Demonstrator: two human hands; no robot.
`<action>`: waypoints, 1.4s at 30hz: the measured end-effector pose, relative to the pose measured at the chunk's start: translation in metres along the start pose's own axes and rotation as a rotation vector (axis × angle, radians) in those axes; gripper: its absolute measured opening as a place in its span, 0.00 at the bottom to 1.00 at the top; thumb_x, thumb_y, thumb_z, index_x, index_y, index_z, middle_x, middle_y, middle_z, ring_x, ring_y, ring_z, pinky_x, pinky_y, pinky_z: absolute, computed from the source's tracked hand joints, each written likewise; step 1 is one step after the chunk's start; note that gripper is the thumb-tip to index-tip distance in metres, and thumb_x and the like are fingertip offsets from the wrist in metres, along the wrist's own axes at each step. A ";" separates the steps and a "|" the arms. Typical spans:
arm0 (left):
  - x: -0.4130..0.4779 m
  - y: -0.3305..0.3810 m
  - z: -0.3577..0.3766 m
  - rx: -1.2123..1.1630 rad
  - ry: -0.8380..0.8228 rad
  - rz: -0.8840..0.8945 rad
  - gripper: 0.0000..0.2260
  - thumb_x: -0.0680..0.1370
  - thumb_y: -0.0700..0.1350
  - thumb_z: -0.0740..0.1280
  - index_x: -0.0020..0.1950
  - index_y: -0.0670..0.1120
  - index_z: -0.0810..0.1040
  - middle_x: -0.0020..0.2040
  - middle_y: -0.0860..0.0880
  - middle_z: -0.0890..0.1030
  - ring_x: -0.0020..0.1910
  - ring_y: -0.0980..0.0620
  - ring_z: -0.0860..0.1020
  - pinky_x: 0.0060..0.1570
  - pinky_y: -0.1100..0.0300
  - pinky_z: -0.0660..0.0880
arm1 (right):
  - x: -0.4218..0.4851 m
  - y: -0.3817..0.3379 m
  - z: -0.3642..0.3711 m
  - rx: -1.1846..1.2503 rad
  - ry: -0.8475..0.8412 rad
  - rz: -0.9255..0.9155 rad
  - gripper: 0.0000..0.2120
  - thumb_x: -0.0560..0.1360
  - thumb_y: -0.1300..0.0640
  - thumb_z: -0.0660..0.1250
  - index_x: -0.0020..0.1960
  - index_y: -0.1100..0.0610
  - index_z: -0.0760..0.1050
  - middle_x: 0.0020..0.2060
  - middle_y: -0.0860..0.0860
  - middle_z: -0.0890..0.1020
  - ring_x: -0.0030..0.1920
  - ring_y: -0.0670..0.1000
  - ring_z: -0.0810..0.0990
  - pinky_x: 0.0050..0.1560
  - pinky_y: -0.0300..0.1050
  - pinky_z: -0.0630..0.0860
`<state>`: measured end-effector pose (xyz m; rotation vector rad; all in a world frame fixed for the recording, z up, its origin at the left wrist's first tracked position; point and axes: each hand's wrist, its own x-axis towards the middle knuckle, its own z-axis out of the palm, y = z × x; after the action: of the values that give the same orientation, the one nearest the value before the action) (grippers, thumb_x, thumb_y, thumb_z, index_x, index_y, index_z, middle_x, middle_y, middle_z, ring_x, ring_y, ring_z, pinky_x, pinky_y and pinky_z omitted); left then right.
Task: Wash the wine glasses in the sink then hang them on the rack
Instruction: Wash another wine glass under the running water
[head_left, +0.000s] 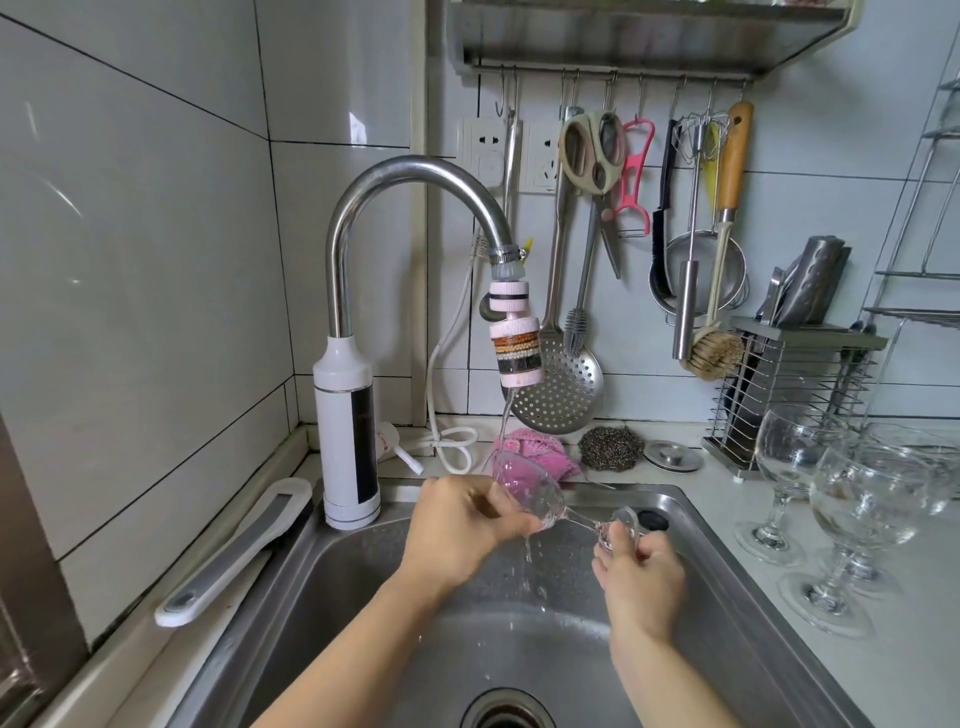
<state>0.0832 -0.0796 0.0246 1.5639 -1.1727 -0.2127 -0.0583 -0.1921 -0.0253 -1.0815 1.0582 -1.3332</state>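
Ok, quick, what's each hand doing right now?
Left hand: grips the clear stemmed wine glass by its bowl.
Right hand: holds that glass's round foot.

Only the person's arms show. The left forearm (363, 639) and right forearm (670, 686) are bare up to the lower edge. The left hand (457, 525) and right hand (641, 577) are bare as well.

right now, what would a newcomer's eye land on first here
Centre frame, a wine glass lies tilted under the running tap over the sink, the left hand gripping its bowl and the right hand holding its foot. To the right, other glasses stand upright on the counter; utensils hang behind.
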 end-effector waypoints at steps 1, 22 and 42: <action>0.000 0.000 0.000 0.040 0.073 0.035 0.14 0.65 0.51 0.84 0.30 0.49 0.81 0.31 0.57 0.83 0.29 0.62 0.78 0.35 0.69 0.72 | -0.001 0.000 0.001 0.006 0.000 -0.002 0.16 0.79 0.60 0.67 0.36 0.62 0.66 0.32 0.55 0.81 0.37 0.57 0.83 0.50 0.61 0.81; 0.006 0.003 -0.007 0.103 -0.008 0.000 0.16 0.64 0.41 0.84 0.35 0.50 0.76 0.34 0.51 0.82 0.32 0.57 0.77 0.39 0.61 0.76 | -0.002 0.001 0.004 0.044 -0.171 0.221 0.10 0.82 0.58 0.63 0.42 0.60 0.74 0.40 0.57 0.78 0.39 0.55 0.79 0.45 0.48 0.80; 0.001 0.005 0.003 0.119 -0.058 -0.034 0.09 0.69 0.52 0.81 0.37 0.51 0.83 0.37 0.57 0.85 0.36 0.58 0.80 0.45 0.58 0.78 | -0.004 -0.007 0.005 0.273 -0.122 0.311 0.04 0.83 0.59 0.59 0.54 0.58 0.71 0.45 0.55 0.76 0.49 0.54 0.78 0.62 0.55 0.75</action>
<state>0.0791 -0.0821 0.0279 1.6926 -1.2233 -0.2149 -0.0544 -0.1876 -0.0174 -0.7496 0.8830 -1.1083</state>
